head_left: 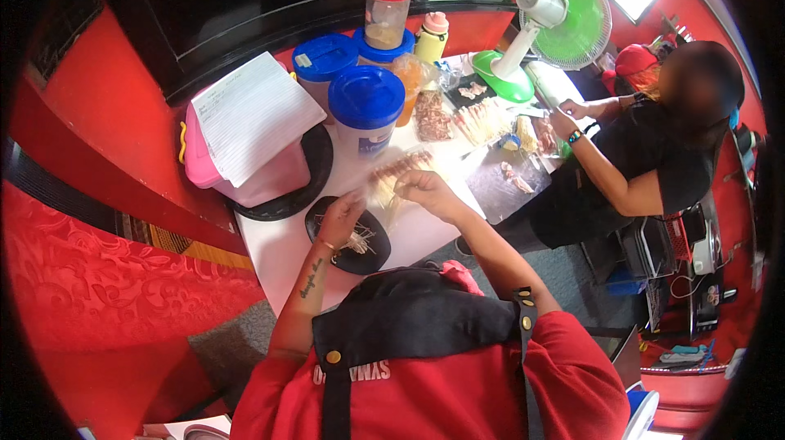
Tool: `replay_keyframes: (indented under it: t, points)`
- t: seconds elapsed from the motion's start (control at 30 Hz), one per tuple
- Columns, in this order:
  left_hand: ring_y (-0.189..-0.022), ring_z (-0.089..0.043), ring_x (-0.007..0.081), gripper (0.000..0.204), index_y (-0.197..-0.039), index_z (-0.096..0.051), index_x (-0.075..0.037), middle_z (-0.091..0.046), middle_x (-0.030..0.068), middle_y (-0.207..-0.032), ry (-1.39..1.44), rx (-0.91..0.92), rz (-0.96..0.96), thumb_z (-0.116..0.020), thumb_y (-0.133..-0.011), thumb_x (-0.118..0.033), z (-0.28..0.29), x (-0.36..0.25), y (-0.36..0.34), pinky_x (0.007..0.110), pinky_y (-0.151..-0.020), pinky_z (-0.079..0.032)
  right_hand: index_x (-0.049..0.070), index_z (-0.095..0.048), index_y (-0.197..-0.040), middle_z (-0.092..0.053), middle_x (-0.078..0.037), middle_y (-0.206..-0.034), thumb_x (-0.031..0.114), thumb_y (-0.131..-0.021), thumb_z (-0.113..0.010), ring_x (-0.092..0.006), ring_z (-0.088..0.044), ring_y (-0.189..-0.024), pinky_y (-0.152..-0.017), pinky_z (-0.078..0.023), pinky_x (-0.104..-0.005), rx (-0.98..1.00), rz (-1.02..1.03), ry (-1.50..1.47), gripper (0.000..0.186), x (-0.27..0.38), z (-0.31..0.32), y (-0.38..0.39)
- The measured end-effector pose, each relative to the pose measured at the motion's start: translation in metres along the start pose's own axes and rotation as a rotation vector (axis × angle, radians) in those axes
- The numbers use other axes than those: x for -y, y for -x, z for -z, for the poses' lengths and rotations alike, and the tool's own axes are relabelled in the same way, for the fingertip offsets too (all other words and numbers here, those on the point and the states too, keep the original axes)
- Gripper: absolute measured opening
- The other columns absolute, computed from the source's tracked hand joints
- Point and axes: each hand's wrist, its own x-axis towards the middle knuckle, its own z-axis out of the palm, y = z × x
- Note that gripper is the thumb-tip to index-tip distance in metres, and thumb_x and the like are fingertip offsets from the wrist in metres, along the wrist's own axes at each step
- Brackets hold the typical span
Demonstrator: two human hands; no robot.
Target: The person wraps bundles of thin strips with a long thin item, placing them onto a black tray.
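My left hand (342, 217) is closed, raised over a black tray (377, 265) that holds several thin wooden sticks (358, 240). Close by, my right hand (428, 194) has its thumb and fingers pinched together. Something pale and see-through, smeared by motion, shows between the two hands; I cannot tell what it is. Just beyond them on the white table lies a row of skewered meat (402, 165), partly hidden by my fingers.
Blue-lidded tubs (365, 98), a red-lidded jar (388, 15) and a pink bin (245, 158) with a paper (260, 117) on it line the far side. A co-worker (646, 141) handles meat at the right, near bagged meat (432, 115) and a green fan (570, 16).
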Motion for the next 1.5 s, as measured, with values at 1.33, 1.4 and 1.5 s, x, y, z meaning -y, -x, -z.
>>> replay_keyframes:
  t: [1.33, 1.4, 1.5]
  points:
    - [-0.076, -0.061, 0.0189, 0.020, -0.106, -0.055, -0.009, -0.061, 0.0027, -0.083, 1.142, 0.527, 0.648, -0.054, -0.087, -0.014, 0.022, -0.070, 0.019, 0.035, -0.069, -0.053, -0.003, -0.061, -0.097, -0.057, -0.005, -0.097, 0.016, -0.085, -0.059, -0.0140, -0.053, -0.091, -0.080, -0.041, -0.0264, 0.211, 0.222, -0.161, 0.022, -0.005, -0.041, 0.024]
    - [-0.075, -0.061, 0.0187, 0.021, -0.107, -0.055, -0.009, -0.060, 0.0023, -0.083, 1.112, 0.497, 0.657, -0.054, -0.087, -0.014, 0.023, -0.066, 0.019, 0.034, -0.068, -0.053, -0.002, -0.062, -0.097, -0.057, -0.006, -0.096, 0.017, -0.084, -0.060, -0.0139, -0.053, -0.091, -0.079, -0.042, -0.0258, 0.184, 0.244, -0.139, 0.023, -0.008, -0.044, 0.021]
    - [-0.075, -0.061, 0.0176, 0.020, -0.106, -0.055, -0.010, -0.059, 0.0008, -0.081, 1.119, 0.469, 0.629, -0.055, -0.087, -0.015, 0.025, -0.062, 0.021, 0.032, -0.066, -0.052, -0.002, -0.061, -0.097, -0.057, -0.005, -0.095, 0.018, -0.084, -0.060, -0.0133, -0.052, -0.091, -0.079, -0.042, -0.0251, 0.163, 0.221, -0.187, 0.024, -0.012, -0.051, 0.016]
